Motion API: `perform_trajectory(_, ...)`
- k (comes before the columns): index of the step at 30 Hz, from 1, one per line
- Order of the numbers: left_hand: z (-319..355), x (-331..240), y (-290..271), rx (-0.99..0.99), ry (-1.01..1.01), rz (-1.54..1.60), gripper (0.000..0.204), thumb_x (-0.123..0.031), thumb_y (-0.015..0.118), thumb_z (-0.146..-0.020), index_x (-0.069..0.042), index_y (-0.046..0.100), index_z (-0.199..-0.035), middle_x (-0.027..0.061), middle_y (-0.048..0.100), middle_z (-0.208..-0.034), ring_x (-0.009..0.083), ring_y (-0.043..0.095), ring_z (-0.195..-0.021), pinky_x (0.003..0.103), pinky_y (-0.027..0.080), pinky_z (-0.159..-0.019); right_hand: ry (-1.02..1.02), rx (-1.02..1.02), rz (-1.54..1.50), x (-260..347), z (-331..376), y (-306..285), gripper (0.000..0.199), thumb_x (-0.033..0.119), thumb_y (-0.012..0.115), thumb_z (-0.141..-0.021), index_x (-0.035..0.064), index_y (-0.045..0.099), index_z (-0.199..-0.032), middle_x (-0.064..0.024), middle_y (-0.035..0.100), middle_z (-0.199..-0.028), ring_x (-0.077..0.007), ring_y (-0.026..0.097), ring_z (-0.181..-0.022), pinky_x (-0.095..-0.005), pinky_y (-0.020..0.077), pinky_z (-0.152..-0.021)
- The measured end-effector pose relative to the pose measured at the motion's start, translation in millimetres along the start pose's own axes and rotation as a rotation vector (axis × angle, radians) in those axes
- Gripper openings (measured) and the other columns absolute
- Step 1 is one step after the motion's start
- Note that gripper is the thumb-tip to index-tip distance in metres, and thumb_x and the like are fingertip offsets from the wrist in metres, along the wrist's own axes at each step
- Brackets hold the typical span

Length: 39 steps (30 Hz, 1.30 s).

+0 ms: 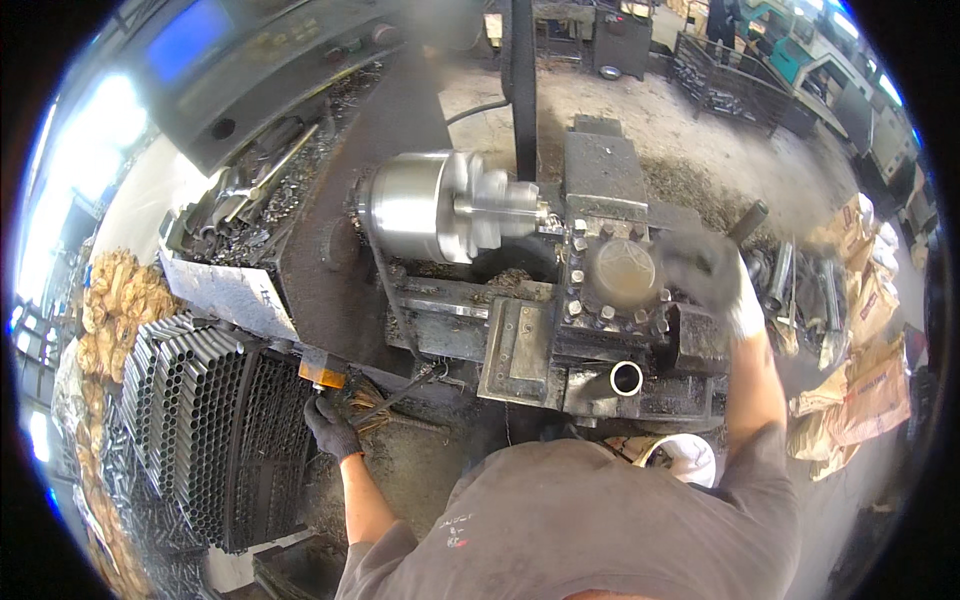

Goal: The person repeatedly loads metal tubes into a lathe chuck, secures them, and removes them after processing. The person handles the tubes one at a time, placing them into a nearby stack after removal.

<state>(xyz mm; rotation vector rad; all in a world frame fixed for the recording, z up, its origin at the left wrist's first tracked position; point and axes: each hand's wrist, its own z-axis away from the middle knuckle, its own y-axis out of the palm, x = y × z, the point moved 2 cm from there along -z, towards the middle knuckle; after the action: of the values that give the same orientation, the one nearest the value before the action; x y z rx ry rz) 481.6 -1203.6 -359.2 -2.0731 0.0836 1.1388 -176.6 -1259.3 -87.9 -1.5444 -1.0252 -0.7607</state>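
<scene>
My left hand (333, 428), in a dark glove, is closed beside the lathe's front, just below a small orange box (322, 374). A thin metal rod (400, 392) slants down toward it; what the fingers hold is hidden. My right hand (702, 272), gloved with a white cuff, is smeared by motion at the right side of the square tool post (622, 272), so its fingers do not show clearly. Left of the post, the shiny lathe chuck (410, 205) has blurred jaws (490, 208), with bright metal at their end next to the post.
Many steel tubes (190, 420) are stacked at the left. One short tube (627, 378) stands on the carriage before the tool post. Behind me is a white bucket (690, 458). Brown paper sacks (860, 400) lie at the right, and metal chips (290, 195) fill a tray.
</scene>
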Motion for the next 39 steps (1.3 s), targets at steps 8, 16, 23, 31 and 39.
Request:
perform_trajectory(8,-14.5,-4.6,4.0,0.013,0.066,-0.223,0.034,-0.039,0.059,-0.107,-0.012,0.066,-0.126,0.0156,0.068,-0.125,0.0417,0.068,-0.112,0.049,0.055,-0.092,0.143,0.923,0.744,-46.1,-188.5,81.1,0.066,0.022,0.079,-0.081,0.0159,0.064,-0.145,-0.0107,0.068,-0.14,-0.0276,0.065,-0.121,-0.0407,0.0526,-0.1)
perform_trajectory(16,13.7,8.6,28.1,0.307,-0.229,0.393,0.038,-0.038,0.053,-0.108,-0.008,0.071,-0.124,0.0164,0.073,-0.111,0.0356,0.07,-0.109,0.051,0.053,-0.093,0.042,0.72,0.995,-159.2,-236.0,111.1,0.025,0.023,0.07,-0.096,0.0165,0.081,-0.117,-0.0067,0.081,-0.102,-0.0163,0.077,-0.09,-0.0363,0.0595,-0.077)
perform_trajectory(23,143.2,-176.2,47.9,1.584,0.462,-0.427,0.058,-0.061,0.052,-0.101,-0.013,0.078,-0.12,0.0222,0.075,-0.122,0.0417,0.07,-0.116,0.05,0.054,-0.098,-0.172,0.73,1.078,-66.1,-217.6,110.5,0.024,0.026,0.068,-0.097,0.0135,0.081,-0.114,-0.0114,0.08,-0.103,-0.0177,0.076,-0.091,-0.0366,0.0599,-0.079)
perform_trajectory(31,114.9,-201.2,48.1,1.222,0.358,-0.157,0.051,-0.051,0.057,-0.099,-0.007,0.078,-0.112,0.0256,0.075,-0.106,0.0434,0.072,-0.105,0.052,0.057,-0.089,-0.043,0.12,1.39,-45.2,-216.6,-6.2,0.029,0.027,0.065,-0.1,0.0123,0.075,-0.123,-0.0122,0.076,-0.119,-0.0216,0.074,-0.105,-0.0384,0.0592,-0.09)
perform_trajectory(39,126.8,-229.7,58.5,1.206,0.731,-0.494,0.051,-0.055,0.061,-0.098,-0.01,0.078,-0.113,0.0226,0.077,-0.095,0.0445,0.076,-0.09,0.055,0.059,-0.078,0.545,0.567,0.216,-105.1,-180.2,11.9,0.047,0.041,0.056,-0.109,0.0218,0.063,-0.151,-0.0083,0.064,-0.152,-0.0227,0.064,-0.135,-0.0429,0.0571,-0.106)
